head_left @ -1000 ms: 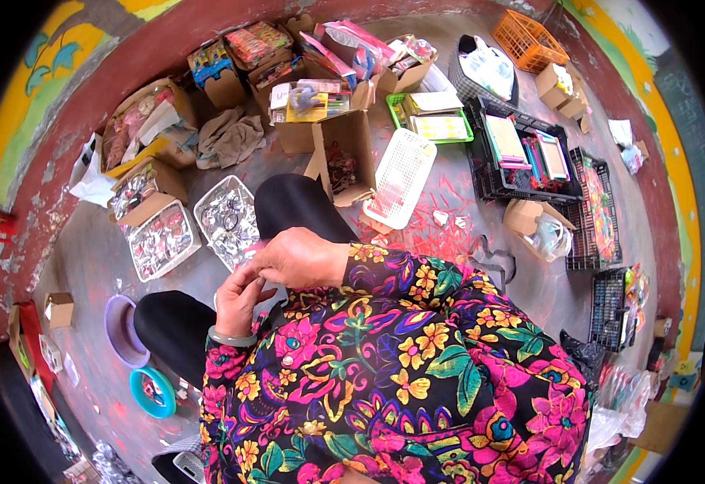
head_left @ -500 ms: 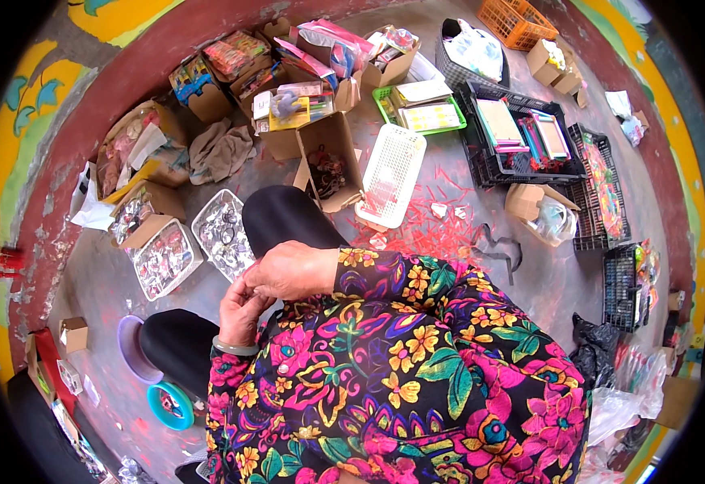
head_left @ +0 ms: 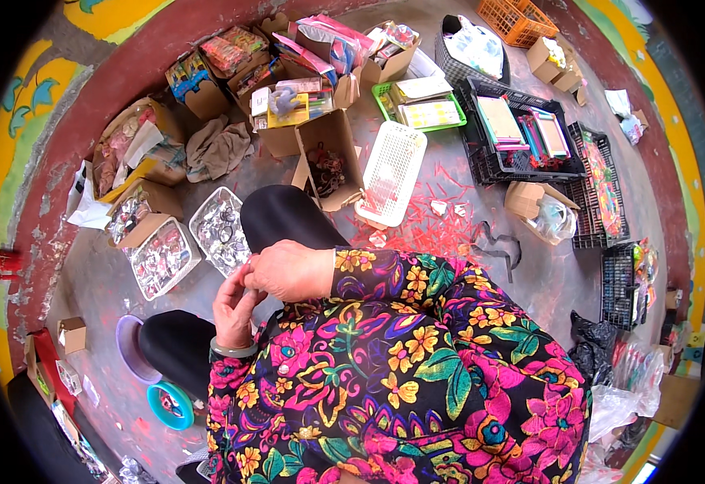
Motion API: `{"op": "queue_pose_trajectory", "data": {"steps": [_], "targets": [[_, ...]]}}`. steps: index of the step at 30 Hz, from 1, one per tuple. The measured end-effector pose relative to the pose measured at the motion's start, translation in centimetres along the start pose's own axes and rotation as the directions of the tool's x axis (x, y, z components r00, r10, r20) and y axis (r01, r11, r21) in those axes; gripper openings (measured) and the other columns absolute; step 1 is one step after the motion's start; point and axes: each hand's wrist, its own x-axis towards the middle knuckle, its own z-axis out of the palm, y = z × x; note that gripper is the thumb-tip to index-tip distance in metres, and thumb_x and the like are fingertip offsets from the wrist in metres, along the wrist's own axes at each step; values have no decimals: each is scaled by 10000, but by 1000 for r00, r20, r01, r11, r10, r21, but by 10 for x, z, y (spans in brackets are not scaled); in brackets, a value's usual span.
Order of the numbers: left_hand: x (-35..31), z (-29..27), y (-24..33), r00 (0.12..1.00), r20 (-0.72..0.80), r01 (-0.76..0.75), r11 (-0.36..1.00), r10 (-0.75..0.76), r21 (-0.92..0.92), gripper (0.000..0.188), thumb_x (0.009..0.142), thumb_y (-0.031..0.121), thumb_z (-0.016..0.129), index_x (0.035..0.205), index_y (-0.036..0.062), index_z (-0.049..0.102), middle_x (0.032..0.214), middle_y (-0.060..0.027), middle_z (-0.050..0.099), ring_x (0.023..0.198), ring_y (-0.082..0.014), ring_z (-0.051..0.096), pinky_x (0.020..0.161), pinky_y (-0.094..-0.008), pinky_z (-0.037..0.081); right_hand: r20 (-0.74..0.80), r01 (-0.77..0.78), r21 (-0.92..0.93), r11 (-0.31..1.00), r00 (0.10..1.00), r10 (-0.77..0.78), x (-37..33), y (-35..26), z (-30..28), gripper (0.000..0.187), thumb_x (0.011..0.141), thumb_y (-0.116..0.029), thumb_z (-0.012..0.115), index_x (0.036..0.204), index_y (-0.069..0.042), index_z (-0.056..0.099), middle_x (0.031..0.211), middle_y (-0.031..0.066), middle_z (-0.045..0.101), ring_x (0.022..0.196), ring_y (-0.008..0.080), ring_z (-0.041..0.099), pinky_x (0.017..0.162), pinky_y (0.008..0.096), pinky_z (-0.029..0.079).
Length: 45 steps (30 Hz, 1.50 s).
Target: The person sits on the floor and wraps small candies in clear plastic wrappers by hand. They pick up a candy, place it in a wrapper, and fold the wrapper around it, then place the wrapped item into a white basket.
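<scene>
My right hand [head_left: 292,269] and my left hand [head_left: 234,310] meet in front of my body, just above my bent knee. The fingers of both are pinched together at the tips. Whatever lies between them is too small or too hidden to make out. A bangle circles my left wrist. Close beyond the hands is a white basket [head_left: 225,252] with small dark and pale items in it. A second white basket [head_left: 187,278], filled with similar small pieces, stands to its left.
Ahead stand an open cardboard box [head_left: 343,153] and an upturned-looking white plastic basket [head_left: 405,149]. Red scraps litter the floor beside them. A black crate [head_left: 490,173] holds frames at the right. A turquoise basin [head_left: 159,407] and a purple tub [head_left: 123,347] sit near my left leg.
My hands stay pinched together and have shifted only slightly, with the left fingers moving a little up and left. Nothing else has visibly moved.
</scene>
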Motion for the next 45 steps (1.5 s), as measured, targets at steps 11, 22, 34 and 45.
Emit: {"op": "queue_pose_trajectory", "data": {"steps": [11,22,34,45], "targets": [[3,-7,-8,973,-222,-89,989,60,-122,288,875,45,486,1147,-50,495,1073,-109,574,980,-180,571,864,-283,447,-264,166,227,960,959,-103,6,-7,7,246,721,-49,518,962,-4,502,857,157,587,800,342,580,665,407,462],[3,-16,-7,917,-366,-190,981,162,-42,178,881,82,533,994,-45,584,950,-106,622,868,-174,606,784,-283,495,-616,258,195,946,783,-86,-8,-4,-9,229,759,-1,508,984,-16,547,839,152,594,773,307,593,672,352,489],[4,-63,-38,798,-499,-192,928,337,320,181,878,53,528,1015,-40,600,923,-70,623,836,-116,585,776,-244,476,-646,-697,301,651,353,676,-11,230,21,201,710,-95,510,848,-1,622,839,208,617,788,364,594,719,418,480],[2,-63,-51,793,-542,-135,949,276,285,158,867,48,545,979,-39,614,883,-59,626,804,-107,579,737,-223,467,-385,-884,103,456,387,838,22,319,61,251,833,-276,507,914,-108,676,947,167,632,876,329,615,745,419,493]]}}
